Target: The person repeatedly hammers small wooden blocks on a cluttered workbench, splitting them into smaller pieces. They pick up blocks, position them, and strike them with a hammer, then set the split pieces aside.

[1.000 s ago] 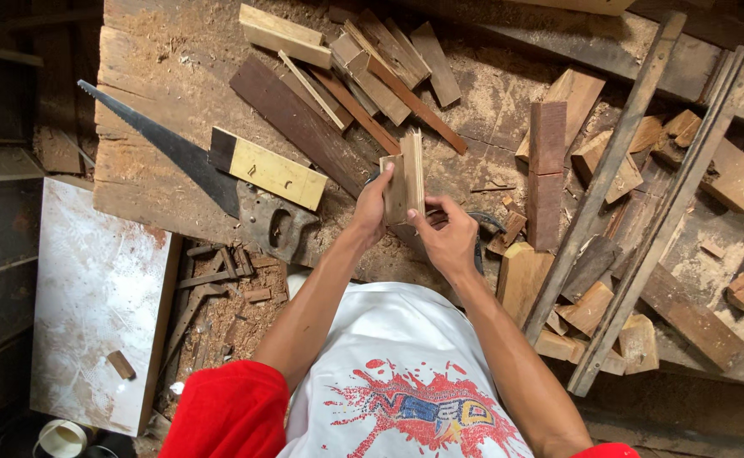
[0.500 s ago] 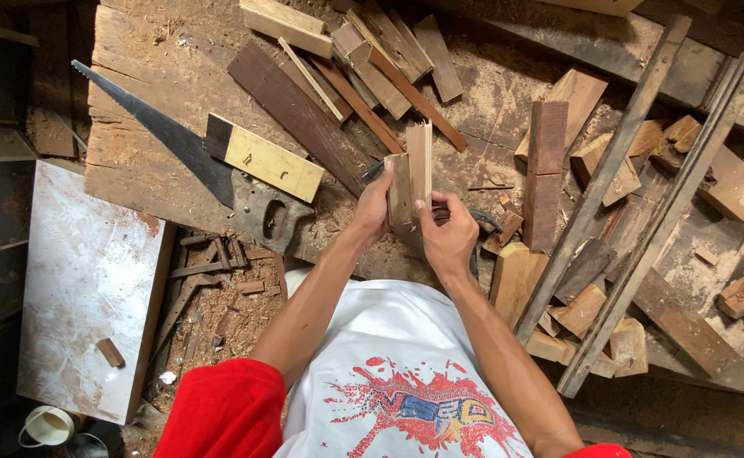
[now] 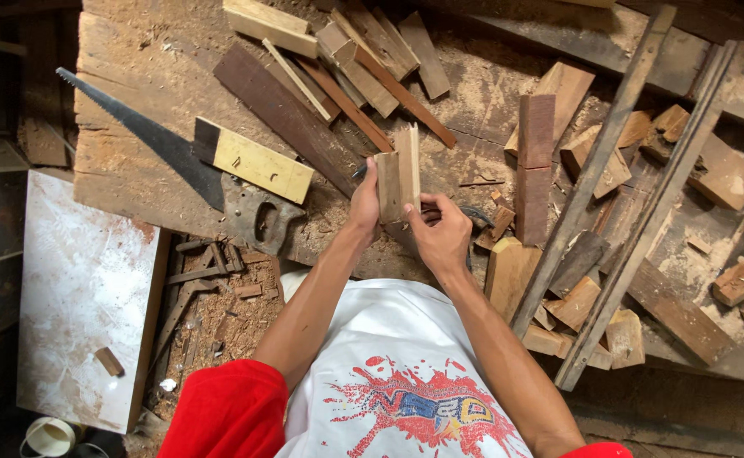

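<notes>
Two pale wooden strips (image 3: 398, 180) stand edge-matched, left hand (image 3: 363, 203) fingers clamped; right hand (image 3: 440, 231) pinching alongside, beside grey handsaw (image 3: 219, 191).

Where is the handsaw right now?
In the head view the handsaw lies on the workbench to the person's left, its handle near the left hand and a yellow-faced wood block resting across its blade.

Both forearms reach forward, left hand (image 3: 363, 203) and right hand (image 3: 441, 233) closed in grip.
</notes>
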